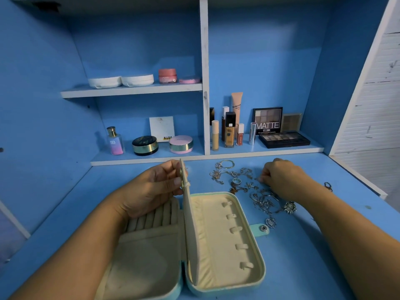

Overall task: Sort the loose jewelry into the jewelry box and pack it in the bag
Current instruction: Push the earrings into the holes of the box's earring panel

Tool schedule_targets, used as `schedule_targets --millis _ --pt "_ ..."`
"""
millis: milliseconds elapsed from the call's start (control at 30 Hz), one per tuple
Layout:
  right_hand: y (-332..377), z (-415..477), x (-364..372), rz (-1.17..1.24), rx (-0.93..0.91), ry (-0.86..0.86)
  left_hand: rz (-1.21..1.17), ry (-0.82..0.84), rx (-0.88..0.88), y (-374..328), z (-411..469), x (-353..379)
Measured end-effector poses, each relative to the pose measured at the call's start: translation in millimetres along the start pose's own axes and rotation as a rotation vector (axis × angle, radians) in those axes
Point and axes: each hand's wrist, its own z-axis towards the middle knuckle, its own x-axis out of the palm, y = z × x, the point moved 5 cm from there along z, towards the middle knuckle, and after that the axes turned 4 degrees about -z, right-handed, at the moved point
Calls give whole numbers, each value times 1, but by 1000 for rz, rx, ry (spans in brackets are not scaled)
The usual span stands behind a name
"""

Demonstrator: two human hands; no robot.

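A mint jewelry box [225, 239] with cream lining lies open on the blue desk in front of me. Its cream middle flap [188, 213] stands upright. My left hand [155, 187] pinches the flap's top edge, thumb on the near side. Ring rolls lie in the left half under my wrist; small strap hooks line the right half. Loose silver and gold jewelry [244, 182] is scattered to the right of the box. My right hand [281, 178] is curled over the pile's right side, fingertips pinching a small piece I cannot make out. No bag is in view.
Shelves at the back hold cosmetics: a perfume bottle [115, 141], compacts [180, 144], foundation bottles [229, 131] and eyeshadow palettes [283, 139]. A small beaded bracelet [328, 186] lies near the desk's right edge. The box's snap tab [262, 228] sticks out to the right.
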Motion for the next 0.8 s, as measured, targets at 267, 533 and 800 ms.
schedule_targets --millis 267,533,800 --pt "-4 -2 -8 231 18 -52 18 -23 -4 0 1 0" --pt "31 -29 -27 792 -143 -149 14 3 -2 3 3 -3" --pt "77 -57 -15 776 -359 21 -1 26 4 4 4 -4"
